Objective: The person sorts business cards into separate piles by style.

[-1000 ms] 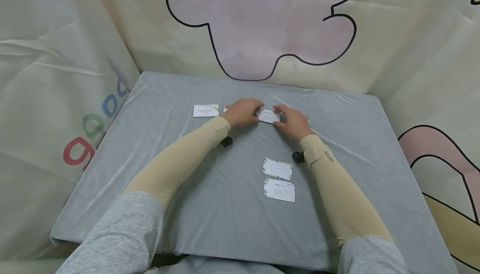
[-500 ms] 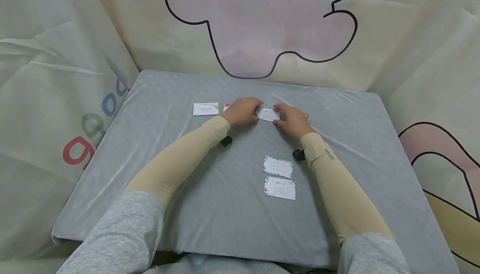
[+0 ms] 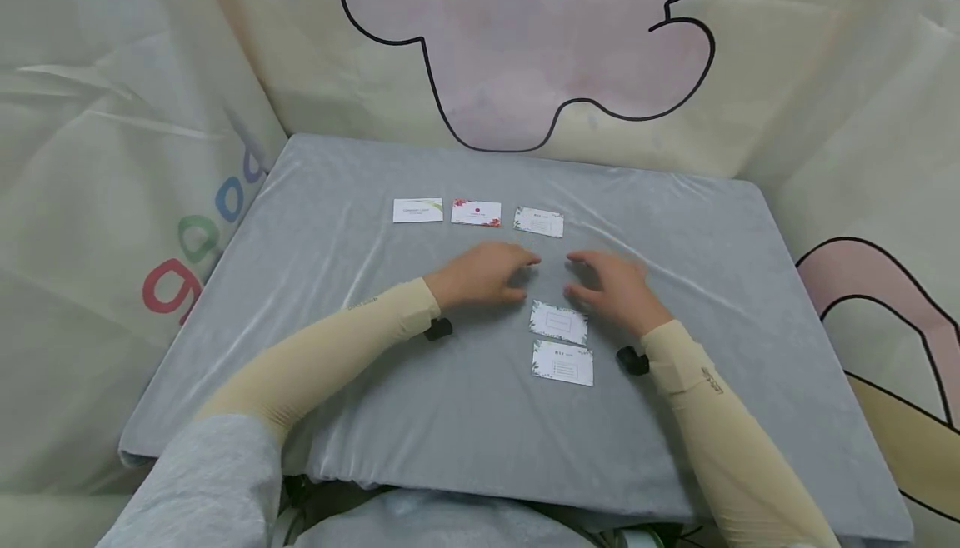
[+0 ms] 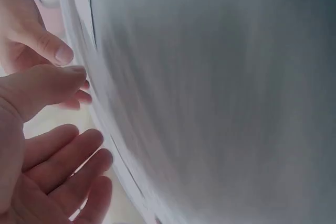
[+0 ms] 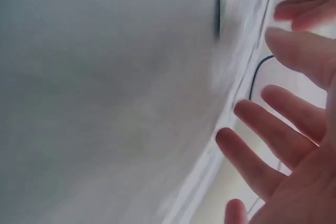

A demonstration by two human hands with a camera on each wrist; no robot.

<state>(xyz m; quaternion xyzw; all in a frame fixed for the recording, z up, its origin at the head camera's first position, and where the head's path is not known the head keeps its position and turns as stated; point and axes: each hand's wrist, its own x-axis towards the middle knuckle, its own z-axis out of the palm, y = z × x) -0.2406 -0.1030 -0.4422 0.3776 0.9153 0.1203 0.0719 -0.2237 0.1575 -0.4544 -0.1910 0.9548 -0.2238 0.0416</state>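
Note:
My left hand (image 3: 483, 275) hovers over the table's middle with relaxed fingers and nothing in them. Facing it, my right hand (image 3: 617, 288) has thumb and fingers spread apart, holding nothing. Just beyond both hands lies a business card with leafy corners (image 3: 538, 221), rightmost in a row of three. Left of it is a card with red flowers (image 3: 476, 213), then a white card with a green-yellow curve (image 3: 417, 210). Closer to the body, below the hands, a leaf-bordered card (image 3: 558, 322) lies above a second leafy card (image 3: 562, 363). The wrist views show both palms with loose fingers.
A grey cloth-covered table (image 3: 360, 415) carries all the cards. Printed fabric walls (image 3: 300, 73) rise behind it and on both sides. Small black wrist cameras (image 3: 633, 361) hang under the forearms.
Both hands have let go of the leafy card at the back and drawn toward the body. The card stays in the row, and the red-flowered card is uncovered.

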